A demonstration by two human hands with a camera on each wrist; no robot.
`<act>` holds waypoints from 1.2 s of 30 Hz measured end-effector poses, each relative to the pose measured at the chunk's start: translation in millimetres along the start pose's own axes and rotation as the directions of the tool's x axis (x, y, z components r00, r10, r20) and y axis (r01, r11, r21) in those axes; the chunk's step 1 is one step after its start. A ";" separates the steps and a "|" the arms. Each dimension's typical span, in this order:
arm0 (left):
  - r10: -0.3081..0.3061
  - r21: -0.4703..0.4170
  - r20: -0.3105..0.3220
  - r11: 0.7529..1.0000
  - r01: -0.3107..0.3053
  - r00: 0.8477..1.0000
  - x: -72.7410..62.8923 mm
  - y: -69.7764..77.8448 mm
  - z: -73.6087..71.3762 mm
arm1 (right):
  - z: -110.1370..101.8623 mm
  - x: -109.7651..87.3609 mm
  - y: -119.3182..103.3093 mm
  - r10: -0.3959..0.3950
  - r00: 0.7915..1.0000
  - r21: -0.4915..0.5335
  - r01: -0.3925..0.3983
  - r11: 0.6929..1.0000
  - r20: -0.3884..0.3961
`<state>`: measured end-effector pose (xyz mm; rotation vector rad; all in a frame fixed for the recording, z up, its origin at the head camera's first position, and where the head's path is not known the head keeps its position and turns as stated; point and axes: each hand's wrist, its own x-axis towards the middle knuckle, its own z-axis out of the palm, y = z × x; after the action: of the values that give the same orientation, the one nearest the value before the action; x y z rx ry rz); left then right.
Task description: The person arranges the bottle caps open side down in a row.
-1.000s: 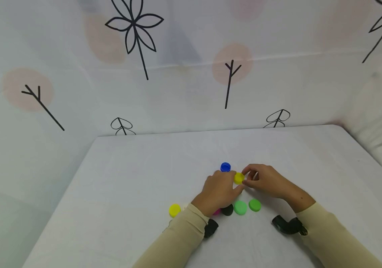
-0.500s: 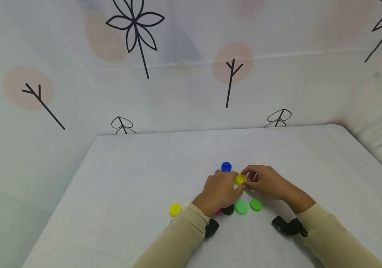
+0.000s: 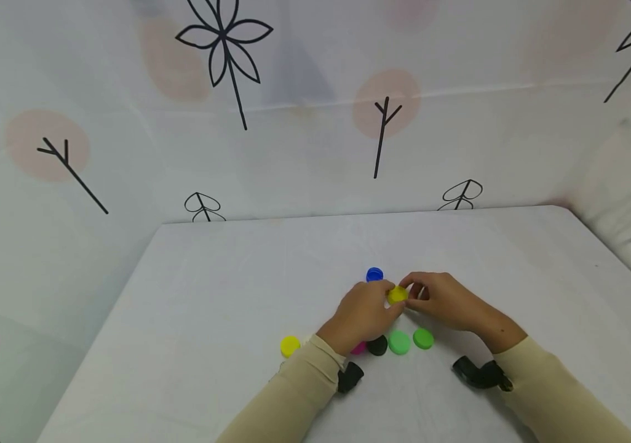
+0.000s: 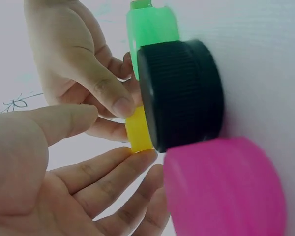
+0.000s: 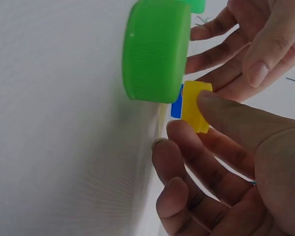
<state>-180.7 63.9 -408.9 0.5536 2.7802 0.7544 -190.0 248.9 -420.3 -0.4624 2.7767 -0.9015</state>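
Observation:
A yellow bottle cap [image 3: 397, 295] sits between the two hands in the head view. My right hand [image 3: 440, 300] pinches it by thumb and fingers, plain in the right wrist view, where the yellow cap [image 5: 196, 106] stands on edge. From the other side, my left hand [image 3: 364, 312] reaches in with extended fingers; in the left wrist view its fingertips are right at the lower edge of the yellow cap [image 4: 138, 130], and its thumb stands apart. Just beyond the left fingers lies a blue cap [image 3: 374, 274], open side up.
Nearer the person, a row of caps lies on the white table [image 3: 210, 295]: yellow [image 3: 290, 346], magenta [image 3: 358, 348], black [image 3: 377, 345], mint green [image 3: 399, 343] and green [image 3: 423, 338]. The left sleeve [image 3: 293, 387] covers part of the row. A white patterned cloth [image 3: 304, 154] hangs behind.
Both hands stay nearly in place around the yellow cap, whose tilt has shifted slightly. The head view has drifted a little; the row of caps lies as before.

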 end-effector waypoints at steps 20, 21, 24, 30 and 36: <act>0.069 -0.234 -0.173 0.966 -0.109 0.983 0.9 -2.4 -10.9 | -15.1 -10.1 -7.6 -0.098 0.988 0.011 0.100 0.995 -0.119; 0.074 -0.236 -0.175 0.965 -0.115 0.982 1.1 -2.4 -11.2 | -15.4 -10.2 -7.3 -0.100 0.988 0.016 0.102 0.995 -0.122; 0.082 -0.247 -0.177 0.961 -0.125 0.981 1.0 -2.2 -11.6 | -16.0 -10.9 -6.1 -0.102 0.987 0.038 0.108 0.993 -0.121; 0.070 -0.263 -0.164 0.958 -0.112 0.984 -0.3 -1.9 -13.2 | -16.7 -11.5 -4.7 -0.099 0.989 0.069 0.107 0.992 -0.106; 0.046 -0.273 -0.126 0.959 -0.079 0.991 0.6 -2.5 -12.6 | -16.4 -11.4 -4.2 -0.094 0.991 0.078 0.102 0.992 -0.099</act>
<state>-185.7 56.5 -399.6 0.5607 2.7029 1.2039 -182.7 258.5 -403.9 -0.5611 2.8091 -1.0838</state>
